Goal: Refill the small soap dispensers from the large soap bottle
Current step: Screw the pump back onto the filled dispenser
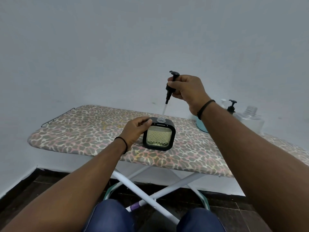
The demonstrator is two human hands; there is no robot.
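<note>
Two dispensers (pixel 158 134) (pixel 231 107), far one half hidden by my arm | left hand (pixel 134 129) grasps near dispenser | right hand (pixel 187 91) pinches pump (pixel 170 87) | one bottle (pixel 250 118).

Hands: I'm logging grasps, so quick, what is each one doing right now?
Left hand: grips the square black-framed soap dispenser.
Right hand: holds the black pump head with clear tube, lifted out.
</note>
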